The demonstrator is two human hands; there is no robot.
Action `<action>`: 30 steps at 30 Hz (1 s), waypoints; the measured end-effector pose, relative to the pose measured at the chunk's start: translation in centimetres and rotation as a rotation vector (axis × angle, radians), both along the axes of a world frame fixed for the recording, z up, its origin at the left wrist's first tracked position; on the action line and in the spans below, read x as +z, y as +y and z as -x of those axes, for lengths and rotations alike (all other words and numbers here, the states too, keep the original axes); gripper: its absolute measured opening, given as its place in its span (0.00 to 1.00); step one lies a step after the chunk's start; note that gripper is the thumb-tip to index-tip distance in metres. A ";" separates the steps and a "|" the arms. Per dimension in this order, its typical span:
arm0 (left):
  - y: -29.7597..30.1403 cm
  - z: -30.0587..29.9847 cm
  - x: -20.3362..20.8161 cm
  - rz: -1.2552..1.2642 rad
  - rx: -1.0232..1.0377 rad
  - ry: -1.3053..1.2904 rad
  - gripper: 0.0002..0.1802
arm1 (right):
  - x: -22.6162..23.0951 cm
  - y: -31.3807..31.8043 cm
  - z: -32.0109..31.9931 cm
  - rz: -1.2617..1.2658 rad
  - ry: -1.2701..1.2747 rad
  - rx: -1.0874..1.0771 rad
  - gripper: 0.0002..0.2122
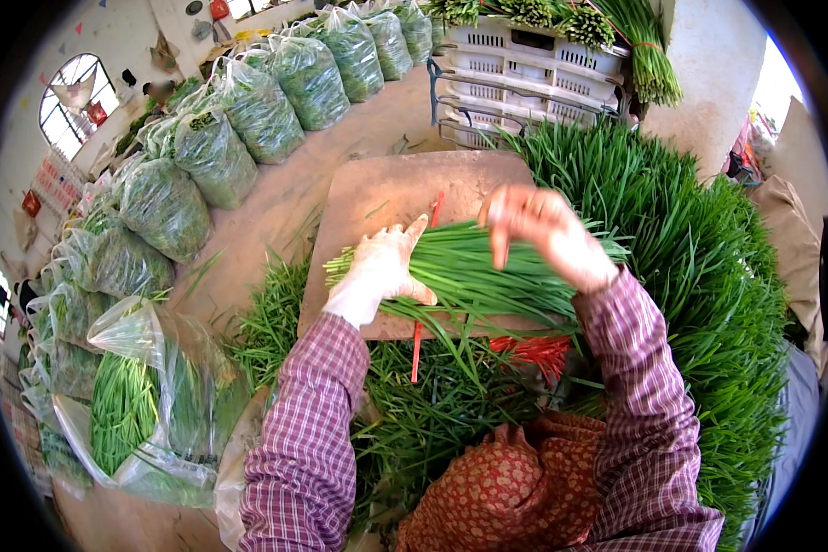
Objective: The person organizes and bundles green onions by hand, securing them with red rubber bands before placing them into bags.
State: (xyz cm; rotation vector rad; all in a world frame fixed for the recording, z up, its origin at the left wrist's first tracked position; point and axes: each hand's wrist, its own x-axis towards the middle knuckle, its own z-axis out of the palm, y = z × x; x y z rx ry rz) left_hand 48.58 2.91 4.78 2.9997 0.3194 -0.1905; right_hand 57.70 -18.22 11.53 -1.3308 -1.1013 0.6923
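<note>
A bunch of long green garlic chives [488, 267] lies across a worn brown board [368, 198], its pale cut ends to the left. Pressed over the bunch near those ends is my left hand [388, 262], its thumb and fingers spread around both sides of the stalks. A red tie strip [417, 354] runs beneath the bunch, sticking out at the far and near sides. Above the leaves hovers my right hand [543, 230], slightly blurred, thumb apart from the fingers and nothing visible in it. A bundle of red tie strips [534, 354] lies at the board's near edge.
Loose chives [699, 304] are heaped along the right. White crates [524, 78] with tied bunches stand beyond the board. Filled clear bags [248, 110] line the left, and an open plastic bag [156, 396] with chives sits nearer. A patterned red cloth [506, 488] covers my lap.
</note>
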 end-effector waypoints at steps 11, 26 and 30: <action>2.1 -1.4 1.2 0.321 -0.104 -0.059 0.69 | -8.7 1.4 2.0 0.313 -0.916 -0.086 0.07; 2.8 1.4 3.1 0.459 -0.297 0.028 0.74 | -8.3 3.6 -2.1 0.358 -0.886 -0.028 0.07; -0.6 -0.1 1.7 -0.069 -0.223 0.116 0.70 | -9.1 3.1 -4.0 0.299 -0.794 -0.004 0.06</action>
